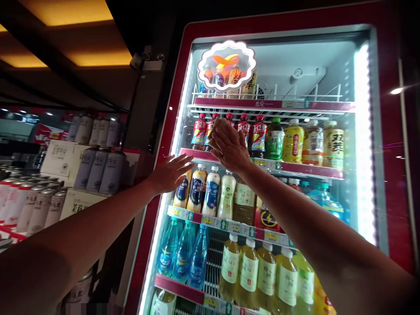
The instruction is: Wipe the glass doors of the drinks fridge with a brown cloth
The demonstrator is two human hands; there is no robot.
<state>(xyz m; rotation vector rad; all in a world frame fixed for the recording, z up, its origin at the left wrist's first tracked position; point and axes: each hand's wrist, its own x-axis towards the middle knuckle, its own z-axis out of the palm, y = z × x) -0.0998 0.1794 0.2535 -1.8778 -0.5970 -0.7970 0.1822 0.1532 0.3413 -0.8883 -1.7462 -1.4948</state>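
My right hand (pixel 231 146) is pressed to the glass door (pixel 328 61) of a lit drinks fridge, at the height of the second shelf. Under its fingers is a crumpled brownish cloth (pixel 217 127); part of it is hidden by the hand. With fingers spread, my left hand (pixel 170 174) is at the door's left edge, over the red frame (pixel 154 210) and the glass; I cannot tell whether it touches. Behind the right hand stand several red-capped bottles (pixel 259 133), and milk-tea bottles (pixel 211 190) stand just below.
More shelves of bottles (pixel 249 267) are behind the glass. A round light-edged logo (pixel 226 65) marks the door's upper left. To the left, cans (pixel 111 170) and cartons (pixel 59 162) are stacked beside the fridge. A dark pillar (pixel 147 105) rises behind it.
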